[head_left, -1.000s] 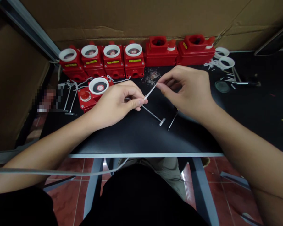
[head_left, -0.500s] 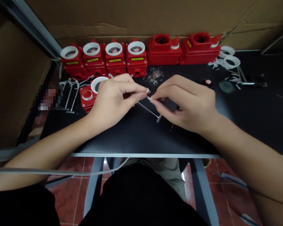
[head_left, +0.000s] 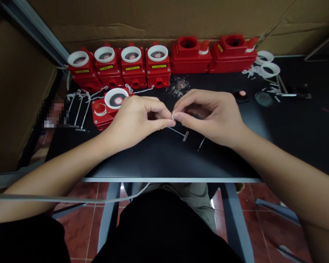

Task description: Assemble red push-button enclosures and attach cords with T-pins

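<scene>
My left hand (head_left: 142, 118) and my right hand (head_left: 208, 113) meet fingertip to fingertip above the black table. Both pinch a small white cord (head_left: 173, 115), mostly hidden by the fingers. Just below the fingertips, a thin metal rod with a crossbar (head_left: 185, 136) shows over the table; its upper end is hidden by my left hand. Behind my left hand lies a red box with a white ring (head_left: 116, 98) around a dark round window. Under my right hand, a thin pointed tool (head_left: 200, 144) is partly covered.
Four red boxes with white rings (head_left: 131, 67) and two larger red housings (head_left: 191, 58) line the back. T-shaped rods with white cords (head_left: 79, 111) lie left. White rings (head_left: 270, 69), a clear disc (head_left: 263, 98) and metal tools lie right. White scraps (head_left: 179, 86) are scattered behind my hands.
My fingertips have come together, closing the small gap between them. My right hand has shifted slightly left, and more of the red box behind my left hand shows.
</scene>
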Demonstrator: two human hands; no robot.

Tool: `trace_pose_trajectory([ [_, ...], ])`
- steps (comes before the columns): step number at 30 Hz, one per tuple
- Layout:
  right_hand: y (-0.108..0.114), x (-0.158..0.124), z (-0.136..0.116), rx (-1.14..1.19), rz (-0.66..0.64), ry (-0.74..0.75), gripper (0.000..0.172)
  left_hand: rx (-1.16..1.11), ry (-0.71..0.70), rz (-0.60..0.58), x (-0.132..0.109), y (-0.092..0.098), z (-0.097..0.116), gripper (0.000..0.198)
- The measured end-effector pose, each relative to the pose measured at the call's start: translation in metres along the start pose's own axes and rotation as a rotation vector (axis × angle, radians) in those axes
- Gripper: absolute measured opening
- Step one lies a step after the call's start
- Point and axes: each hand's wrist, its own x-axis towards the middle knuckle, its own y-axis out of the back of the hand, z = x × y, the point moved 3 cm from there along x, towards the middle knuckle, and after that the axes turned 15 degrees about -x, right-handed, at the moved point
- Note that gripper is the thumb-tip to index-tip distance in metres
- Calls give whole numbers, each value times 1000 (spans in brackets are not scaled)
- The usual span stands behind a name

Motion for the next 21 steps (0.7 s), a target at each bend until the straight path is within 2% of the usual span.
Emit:
trace_pose_trajectory([
  [6, 2, 4, 2, 77, -101, 2, 18, -66, 129, -20, -1, -4, -1, 13],
  [12, -1, 2, 4, 112, -171, -31, 19, -100, 186, 4, -2, -4, 3, 18],
  [15, -2, 2, 5, 143, -160, -102, 27, -109, 175, -23, -1, -4, 4, 15],
  [21, -5, 6, 11, 267, -139, -162, 40, -130, 54, -12, -1, -3, 0, 12],
])
